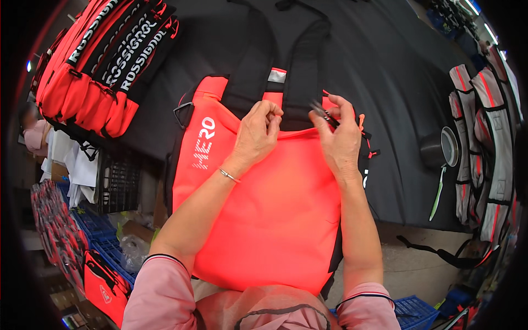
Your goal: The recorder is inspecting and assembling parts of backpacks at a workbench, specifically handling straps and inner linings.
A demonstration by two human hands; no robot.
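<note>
A bright red-orange backpack [275, 203] with black shoulder straps [304, 71] lies before me on a black-covered table, its straps stretched away from me. My left hand [257, 132] is over the bag's upper part, close to the strap bases. Its fingertips are pinched together, and whatever is between them is too small to make out. To the right, my right hand [338, 135] grips small dark metal snips [324, 114], slightly blurred, beside the bag's top edge. A grey patch [277, 75] shows between the straps, and a metal buckle [182, 114] hangs at the bag's left side.
Stacked red and black bags [104, 71] stand at the far left. Grey straps with red stripes [491, 137] hang along the right edge, near a dark cup [440, 148] and a green-handled brush [438, 195]. Blue crates [102, 231] and a red bag [104, 291] are at lower left.
</note>
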